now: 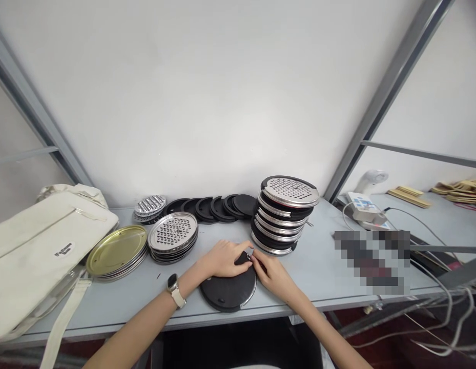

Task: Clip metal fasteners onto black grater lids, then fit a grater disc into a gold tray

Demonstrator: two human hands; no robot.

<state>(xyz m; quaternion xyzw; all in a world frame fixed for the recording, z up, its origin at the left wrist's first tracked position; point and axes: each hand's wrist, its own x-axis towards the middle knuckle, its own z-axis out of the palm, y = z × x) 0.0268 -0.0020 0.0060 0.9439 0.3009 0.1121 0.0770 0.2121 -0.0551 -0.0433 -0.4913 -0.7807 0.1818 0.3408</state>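
- Nearest my remote view, 2 bare forearms (141, 323) reach in from the bottom edge, the left with a watch (172, 283) on its wrist.
- I see the left hand (224, 259) lying over a black disc (233, 291), thumb and index finger close to a small metal tab (249, 251) near its rim; I cannot tell whether it grips.
- On my feed, the right hand (274, 274) has its fingertips at that tab; whether they clamp it I cannot tell.
- That disc lies near the front edge of the grey table (318, 274).
- Behind, to my right, stands a stack of black and silver discs (284, 225).
- Leftward I have grater plates (173, 233), a gold-coloured plate (118, 251) and a pale bag (49, 246).
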